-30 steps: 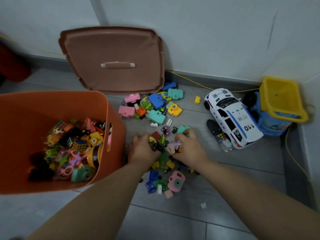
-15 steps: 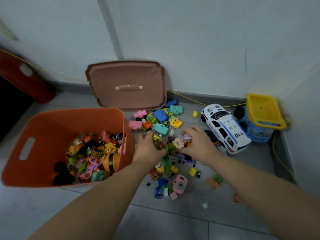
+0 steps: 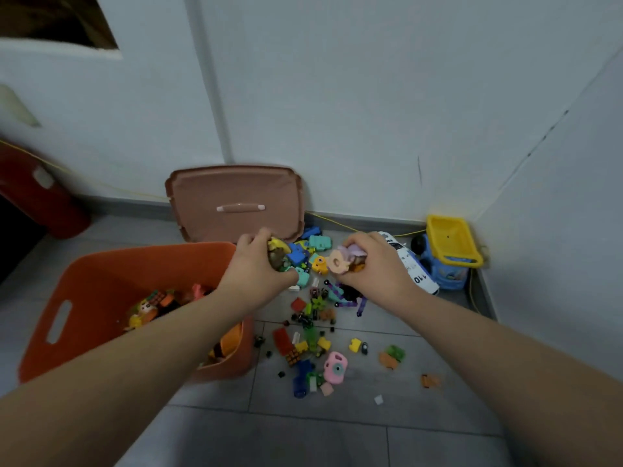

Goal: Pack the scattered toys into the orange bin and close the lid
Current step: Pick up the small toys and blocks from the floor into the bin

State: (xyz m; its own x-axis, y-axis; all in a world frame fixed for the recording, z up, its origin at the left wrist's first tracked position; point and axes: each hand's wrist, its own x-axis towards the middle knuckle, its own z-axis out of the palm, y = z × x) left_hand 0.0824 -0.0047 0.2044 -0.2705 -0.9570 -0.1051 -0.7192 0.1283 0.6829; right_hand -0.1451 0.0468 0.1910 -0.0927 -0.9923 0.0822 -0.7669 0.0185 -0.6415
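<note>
Lifted off the floor (image 3: 337, 433), the left hand (image 3: 259, 266) clutches yellow plastic toys (image 3: 278, 248), the right hand (image 3: 376, 264) a pink ring (image 3: 337, 263).

This was a home, seen at a corner of a room. A grey tiled floor (image 3: 337, 433) met plain white painted walls (image 3: 337, 96) along a grey skirting board (image 3: 371, 221). Just right of the round-cornered orange plastic bin (image 3: 101, 281) lay small coloured plastic toys (image 3: 313, 332). Farther right of the bin stood a white toy police car (image 3: 418, 274) and a blue toy truck with a yellow tipper (image 3: 448, 251).
</note>
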